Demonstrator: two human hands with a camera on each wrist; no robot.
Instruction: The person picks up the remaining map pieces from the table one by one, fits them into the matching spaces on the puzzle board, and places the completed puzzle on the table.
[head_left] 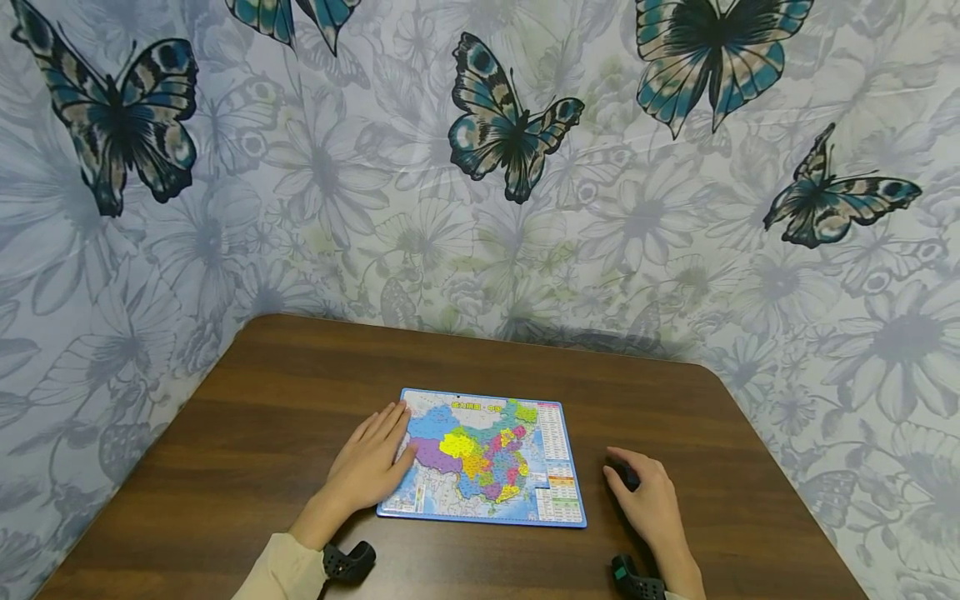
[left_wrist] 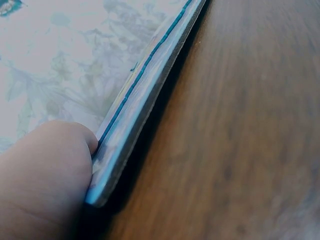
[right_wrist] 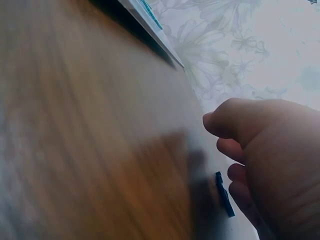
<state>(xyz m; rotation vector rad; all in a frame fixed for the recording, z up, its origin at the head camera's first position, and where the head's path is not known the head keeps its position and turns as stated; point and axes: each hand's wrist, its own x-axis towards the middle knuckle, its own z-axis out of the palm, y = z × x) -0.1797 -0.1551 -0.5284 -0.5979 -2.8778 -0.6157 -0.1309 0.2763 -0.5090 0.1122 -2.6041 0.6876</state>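
Note:
A China map puzzle board (head_left: pixel 480 408) with a blue border and coloured provinces lies flat on the wooden table. My left hand (head_left: pixel 375 458) rests on its left side with the fingers extended, and in the left wrist view the thumb (left_wrist: pixel 55 170) lies at the board's near edge. To the right of the board, apart from it, my right hand (head_left: pixel 647 500) is at the table with loosely bent fingers and a gap between thumb and forefinger. A small dark blue strip (right_wrist: pixel 225 194) shows beside the fingers in the right wrist view; I cannot tell what it is.
The brown table (head_left: pixel 300 358) extends around the board on all sides. Behind it hangs a pale floral cloth (head_left: pixel 420 233) with printed butterflies. Black wrist bands (head_left: pixel 348 562) are on both wrists.

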